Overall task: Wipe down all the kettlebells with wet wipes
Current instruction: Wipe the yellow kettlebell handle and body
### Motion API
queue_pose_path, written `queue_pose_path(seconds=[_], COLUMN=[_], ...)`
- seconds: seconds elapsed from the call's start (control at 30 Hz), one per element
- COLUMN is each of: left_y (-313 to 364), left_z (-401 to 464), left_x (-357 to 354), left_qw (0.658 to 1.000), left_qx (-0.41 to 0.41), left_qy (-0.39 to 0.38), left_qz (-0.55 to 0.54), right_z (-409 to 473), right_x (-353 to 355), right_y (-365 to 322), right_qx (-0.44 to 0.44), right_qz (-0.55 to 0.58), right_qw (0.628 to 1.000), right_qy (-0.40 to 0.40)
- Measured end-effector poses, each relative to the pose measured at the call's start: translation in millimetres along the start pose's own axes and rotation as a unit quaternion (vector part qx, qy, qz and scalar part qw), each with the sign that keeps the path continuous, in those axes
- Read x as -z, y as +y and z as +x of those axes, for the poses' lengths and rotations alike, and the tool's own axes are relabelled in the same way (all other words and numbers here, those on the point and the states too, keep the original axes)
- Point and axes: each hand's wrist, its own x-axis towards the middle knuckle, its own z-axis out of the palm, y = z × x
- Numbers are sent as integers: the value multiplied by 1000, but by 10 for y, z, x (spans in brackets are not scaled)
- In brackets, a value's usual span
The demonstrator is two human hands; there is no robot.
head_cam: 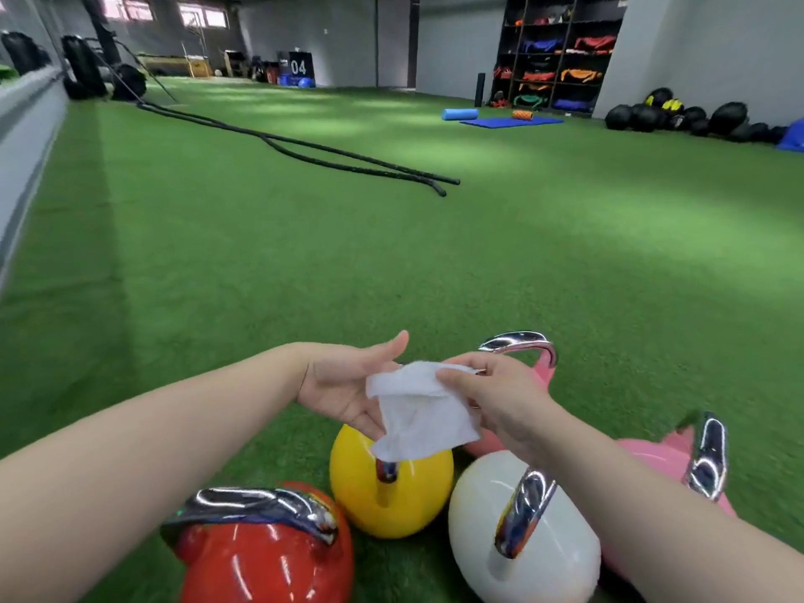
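both bare forearms reaching forward, left hand [343, 387] palm-up with fingers straight, right hand [491, 396] fingers curled, pinching

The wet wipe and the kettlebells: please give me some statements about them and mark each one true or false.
1. The right hand pinches the wet wipe. True.
2. The left hand grips a kettlebell handle. False: it is open, beside the wipe.
3. The yellow kettlebell stands between the red kettlebell and the white kettlebell. True.
4. The wipe is pressed on the white kettlebell. False: it hangs above the yellow one.
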Motion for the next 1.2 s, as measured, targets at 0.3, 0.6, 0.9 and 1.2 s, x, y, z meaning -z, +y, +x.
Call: queue_pose_path(seconds=[0.3,0.6,0.9,1.2], left_y=[-591,-926,-904,-974], left_z=[402,531,463,482], left_x=[652,513,426,495], left_qw=[960,939,921,900], left_qx=[-92,-149,-177,-173], left_qy=[252,302,346,364], left_qz=[74,-67,9,166], right_z=[810,911,681,580], right_x=[-23,-133,-115,-56], right_y=[590,846,1048,1004], right_qx=[-27,-33,-73,69], right_qz=[-84,118,111,-231], right_qw=[994,992,990,970], right_qy=[-70,-39,-38,34])
